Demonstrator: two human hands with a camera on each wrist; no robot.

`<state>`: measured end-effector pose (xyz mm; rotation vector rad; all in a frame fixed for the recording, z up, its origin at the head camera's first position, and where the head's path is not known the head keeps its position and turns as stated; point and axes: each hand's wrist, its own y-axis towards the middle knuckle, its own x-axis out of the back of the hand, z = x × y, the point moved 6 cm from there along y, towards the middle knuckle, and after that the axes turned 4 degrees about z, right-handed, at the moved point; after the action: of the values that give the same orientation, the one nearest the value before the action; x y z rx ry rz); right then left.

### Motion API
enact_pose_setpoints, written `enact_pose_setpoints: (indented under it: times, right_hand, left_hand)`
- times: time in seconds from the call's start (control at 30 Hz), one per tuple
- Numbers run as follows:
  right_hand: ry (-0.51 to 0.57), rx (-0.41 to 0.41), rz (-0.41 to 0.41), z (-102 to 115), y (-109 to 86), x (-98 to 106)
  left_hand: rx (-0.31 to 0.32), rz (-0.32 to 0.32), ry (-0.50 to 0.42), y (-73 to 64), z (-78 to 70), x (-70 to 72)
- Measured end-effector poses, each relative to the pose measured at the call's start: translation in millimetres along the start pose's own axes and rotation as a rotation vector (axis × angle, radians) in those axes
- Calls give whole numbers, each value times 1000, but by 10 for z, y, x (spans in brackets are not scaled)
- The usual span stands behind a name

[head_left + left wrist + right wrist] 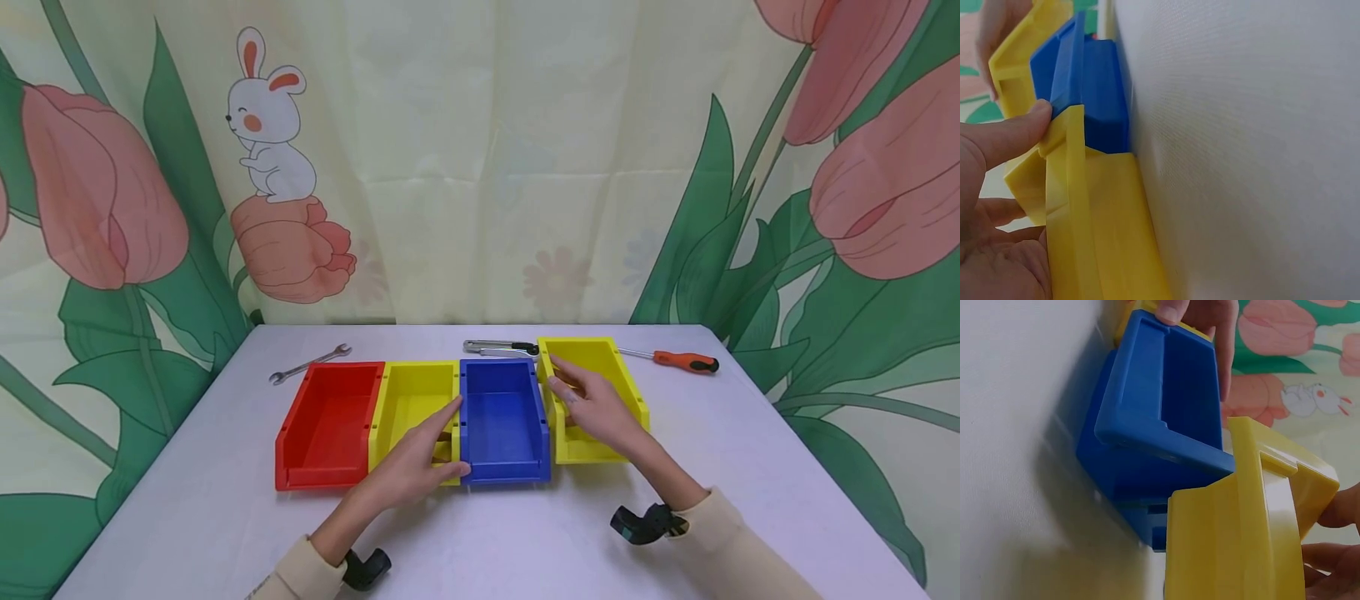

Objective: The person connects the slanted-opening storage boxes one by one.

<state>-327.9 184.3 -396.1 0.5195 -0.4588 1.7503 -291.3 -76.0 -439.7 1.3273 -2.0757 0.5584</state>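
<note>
A red bin (330,425), a yellow bin (408,392) and a blue bin (504,417) stand side by side. My left hand (412,458) reaches over the yellow bin's right side, index fingertip and thumb touching the seam with the blue bin. In the left wrist view its thumb (1016,134) presses at that seam, other fingers inside the yellow bin. Right of the blue bin, my right hand (596,408) grips the left wall of a second yellow bin (626,392), fingers partly hidden inside. That bin (1235,531) sits slightly tilted beside the blue one.
Behind the red bin lies a wrench (309,364). A metal tool with a black end (501,347) lies behind the blue bin, partly covered by the second yellow bin. An orange-handled screwdriver (684,361) lies at back right. A printed curtain (480,167) hangs behind the white table (225,517).
</note>
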Motion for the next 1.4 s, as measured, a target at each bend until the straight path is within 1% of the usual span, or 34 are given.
enact_pose_setpoints:
  times: [0.2, 0.33, 0.67, 0.87, 1.03, 1.13, 1.4]
  right_hand:
    - [7, -13, -11, -29, 2, -26]
    - [9, -13, -20, -35, 10, -35]
    - [33, -37, -12, -110, 31, -74]
    - [46, -36, -20, -137, 32, -90]
    - [64, -39, -3, -166, 3, -117]
    - [78, -54, 5, -196, -13, -131]
    - [122, -63, 7, -219, 32, -123]
  left_hand:
    - [-5, 3, 1, 14, -6, 1]
    - [4, 5, 4, 16, -5, 0]
    - [6, 19, 10, 22, -7, -17]
    - [8, 19, 18, 24, -7, -16]
    - [21, 35, 22, 1, 4, -34]
    - [22, 45, 24, -9, 5, -49]
    - [18, 27, 34, 16, -10, -18]
